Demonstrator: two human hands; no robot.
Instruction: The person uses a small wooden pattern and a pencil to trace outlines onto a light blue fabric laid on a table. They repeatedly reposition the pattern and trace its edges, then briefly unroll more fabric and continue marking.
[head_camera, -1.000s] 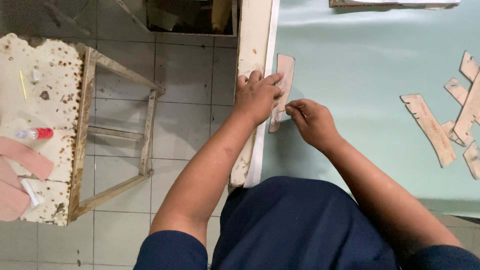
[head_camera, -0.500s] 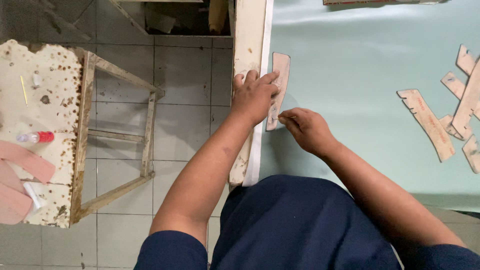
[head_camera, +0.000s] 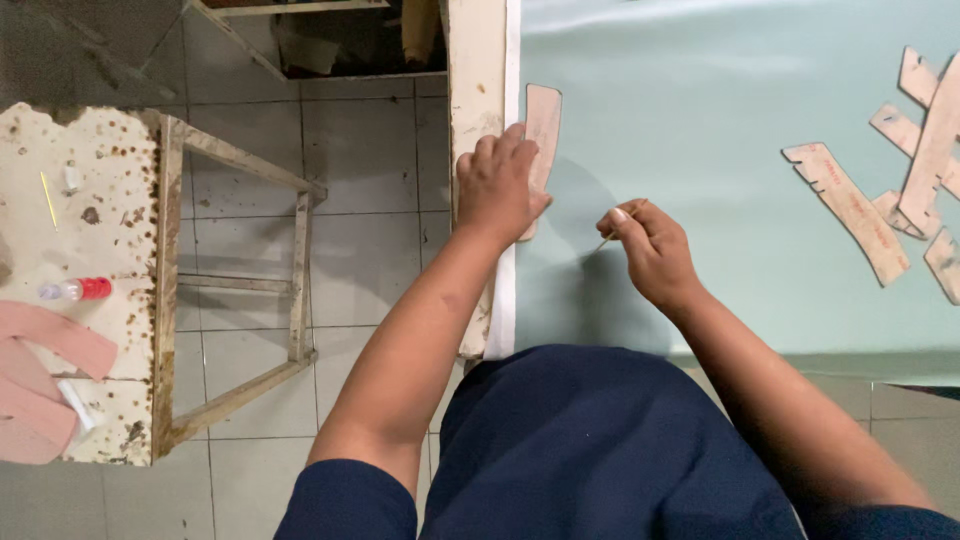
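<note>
My left hand (head_camera: 497, 183) presses flat on a narrow tan pattern piece (head_camera: 543, 125) that lies on pale green sheet material (head_camera: 700, 200) at the left edge of the table. My right hand (head_camera: 648, 245) hovers just right of that piece, its fingers pinched on a thin stick-like marking tool (head_camera: 622, 224) whose tip is lifted off the pattern's edge. Dark blue clothing fills the lower middle of the view.
Several more tan pattern pieces (head_camera: 850, 210) lie at the right of the green sheet. A worn wooden table edge (head_camera: 475, 90) runs along the sheet's left. On the left stands a stained stool (head_camera: 110, 200) with pink cut-outs (head_camera: 45, 370) and a small red-capped bottle (head_camera: 75, 290).
My right hand has drawn back to the right, away from the pattern piece, with the thin tool still pinched. My left hand stays pressed on the piece.
</note>
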